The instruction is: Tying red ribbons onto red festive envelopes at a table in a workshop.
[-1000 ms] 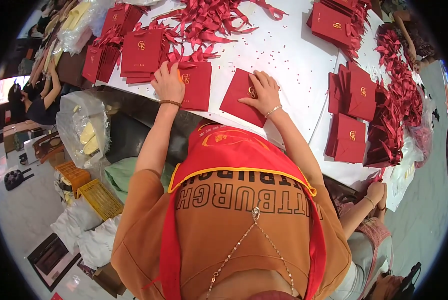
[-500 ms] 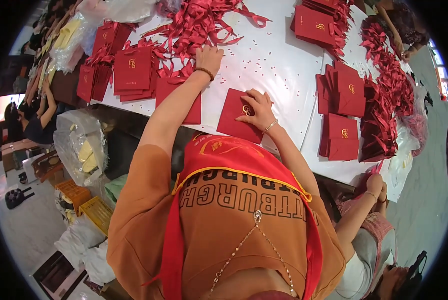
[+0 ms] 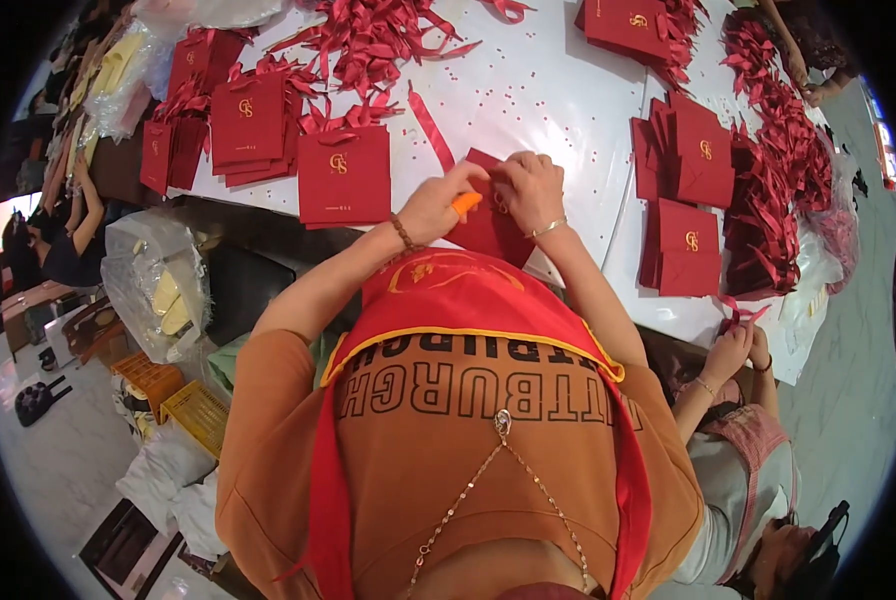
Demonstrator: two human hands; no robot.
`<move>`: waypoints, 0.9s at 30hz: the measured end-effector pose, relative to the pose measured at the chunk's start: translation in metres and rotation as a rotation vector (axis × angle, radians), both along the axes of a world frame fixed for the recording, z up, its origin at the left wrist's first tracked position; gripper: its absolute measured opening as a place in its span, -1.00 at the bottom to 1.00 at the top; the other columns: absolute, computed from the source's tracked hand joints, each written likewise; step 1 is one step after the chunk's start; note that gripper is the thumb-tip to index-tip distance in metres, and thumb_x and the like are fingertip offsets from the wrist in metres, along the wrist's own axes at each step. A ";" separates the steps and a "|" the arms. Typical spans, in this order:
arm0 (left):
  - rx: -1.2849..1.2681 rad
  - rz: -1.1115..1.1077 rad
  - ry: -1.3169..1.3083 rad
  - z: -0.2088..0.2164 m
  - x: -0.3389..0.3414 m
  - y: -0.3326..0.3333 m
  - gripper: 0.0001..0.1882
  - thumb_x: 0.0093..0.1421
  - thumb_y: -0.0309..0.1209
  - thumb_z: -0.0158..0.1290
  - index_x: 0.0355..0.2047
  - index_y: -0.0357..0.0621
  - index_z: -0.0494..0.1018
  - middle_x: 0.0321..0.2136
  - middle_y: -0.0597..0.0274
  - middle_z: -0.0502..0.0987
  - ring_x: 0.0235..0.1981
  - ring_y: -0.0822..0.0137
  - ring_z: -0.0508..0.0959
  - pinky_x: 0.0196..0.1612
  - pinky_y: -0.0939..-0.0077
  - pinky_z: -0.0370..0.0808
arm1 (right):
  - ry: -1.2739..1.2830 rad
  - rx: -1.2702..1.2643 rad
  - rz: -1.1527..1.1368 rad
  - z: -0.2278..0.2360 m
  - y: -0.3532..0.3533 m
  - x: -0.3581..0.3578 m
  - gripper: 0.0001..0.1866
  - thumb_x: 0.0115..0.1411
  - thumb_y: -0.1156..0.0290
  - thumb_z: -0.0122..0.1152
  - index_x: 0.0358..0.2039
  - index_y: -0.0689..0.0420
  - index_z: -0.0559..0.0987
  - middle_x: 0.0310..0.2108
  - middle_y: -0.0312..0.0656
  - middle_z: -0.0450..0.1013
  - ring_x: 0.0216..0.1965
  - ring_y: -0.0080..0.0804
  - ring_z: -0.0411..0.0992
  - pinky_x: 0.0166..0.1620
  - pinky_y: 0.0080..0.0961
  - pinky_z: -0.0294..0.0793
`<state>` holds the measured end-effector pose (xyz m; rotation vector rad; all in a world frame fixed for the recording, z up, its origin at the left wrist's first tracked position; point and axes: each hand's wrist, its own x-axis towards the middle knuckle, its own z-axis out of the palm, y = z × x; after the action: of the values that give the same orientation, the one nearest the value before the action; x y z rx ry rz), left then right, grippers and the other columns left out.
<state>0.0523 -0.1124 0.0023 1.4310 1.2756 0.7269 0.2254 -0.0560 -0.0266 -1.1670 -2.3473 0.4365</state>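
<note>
A flat red paper bag (image 3: 490,238) with gold lettering lies tilted at the table edge in front of me. My right hand (image 3: 531,192) has its fingers closed at the bag's upper edge. Over the bag's left side is my left hand (image 3: 436,208), fingers curled round a small orange object (image 3: 466,203) whose kind I cannot make out. A red ribbon (image 3: 429,125) runs from the upper left down to the bag, between the hands; its lower end is hidden. Left of my hands lies another red bag (image 3: 344,176) with a ribbon at its top.
A heap of red ribbons (image 3: 363,45) lies at the far left. Stacked red bags (image 3: 251,122) stand left, more bags (image 3: 688,245) right, beside piled ribbons (image 3: 763,225). Small dots are scattered on the white table (image 3: 583,150). Another person's hands (image 3: 736,350) hold ribbon at the right.
My left hand has come back from the ribbon heap to the bag, and a ribbon now trails there. The orange object now shows in it. My right hand has shifted to the bag's upper edge.
</note>
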 end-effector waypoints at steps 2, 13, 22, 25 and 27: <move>-0.091 0.128 -0.115 -0.010 -0.006 -0.001 -0.84 0.16 -0.51 -0.14 -0.23 -0.21 0.32 -0.58 0.23 0.47 -0.63 0.51 0.44 -0.56 0.64 0.36 | 0.059 -0.122 -0.006 0.005 0.008 0.001 -0.77 -0.18 0.46 0.24 -0.42 0.06 0.49 -0.38 -0.25 0.41 -0.28 -0.24 0.32 -0.23 -0.35 0.27; -0.136 0.274 -0.144 -0.020 0.006 0.019 -0.87 0.14 -0.51 -0.08 -0.32 -0.27 0.40 -0.54 0.26 0.48 -0.63 0.57 0.43 -0.60 0.75 0.34 | -0.012 -0.686 -0.010 0.007 0.021 0.007 -0.60 -0.12 0.15 0.24 -0.23 -0.01 0.53 -0.44 -0.16 0.50 -0.37 -0.23 0.46 -0.27 -0.41 0.40; -0.032 0.279 0.069 -0.019 0.012 0.022 -0.86 0.09 -0.50 -0.05 -0.34 -0.28 0.44 -0.60 0.26 0.49 -0.65 0.55 0.43 -0.57 0.70 0.38 | -0.009 -0.651 -0.013 0.013 0.017 0.004 -0.64 -0.08 0.17 0.18 -0.20 -0.15 0.52 -0.37 -0.18 0.50 -0.33 -0.23 0.46 -0.25 -0.41 0.41; 0.063 0.238 0.222 -0.016 0.012 0.025 -0.84 0.06 -0.48 -0.03 -0.34 -0.27 0.44 -0.64 0.21 0.48 -0.65 0.50 0.44 -0.55 0.64 0.39 | 0.044 -0.506 -0.005 0.007 0.012 0.004 -0.67 -0.05 0.19 0.16 -0.20 -0.16 0.52 -0.39 -0.17 0.50 -0.36 -0.21 0.46 -0.26 -0.38 0.42; 0.181 0.180 0.361 -0.007 0.013 0.028 -0.87 -0.01 -0.49 -0.05 -0.44 -0.24 0.45 -0.55 -0.06 0.50 -0.51 0.09 0.52 -0.44 0.34 0.45 | 0.030 -0.485 -0.021 0.008 0.009 0.003 -0.68 -0.05 0.21 0.16 -0.21 -0.15 0.52 -0.42 -0.17 0.50 -0.39 -0.20 0.46 -0.29 -0.37 0.42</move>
<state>0.0655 -0.0847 -0.0048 1.6613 1.6683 0.7397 0.2286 -0.0470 -0.0189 -1.3768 -2.2655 1.0499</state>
